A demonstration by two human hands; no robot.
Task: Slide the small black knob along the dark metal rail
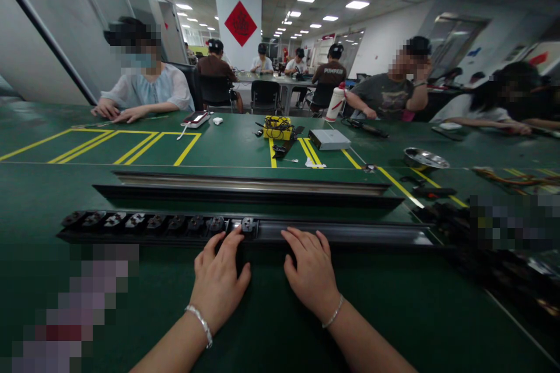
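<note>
A long black channel-shaped rail (350, 233) lies across the green table in front of me. Several black socket-like modules (176, 223) sit in a row along its left half. A single module (248, 225) stands a little apart from that row, to its right. My left hand (221, 274) reaches the near edge of the rail, its fingertips at the gap between the row and the single module. Over the rail's bare right part, my right hand (310, 265) rests its fingertips at the edge, fingers spread. Neither hand is wrapped round anything.
A second long rail (245, 189) lies just beyond. Dark parts (494, 256) are heaped at the right. Farther off are a metal bowl (425, 158), a silver box (329, 140) and a yellow bundle with black cables (277, 127). Co-workers sit across the table.
</note>
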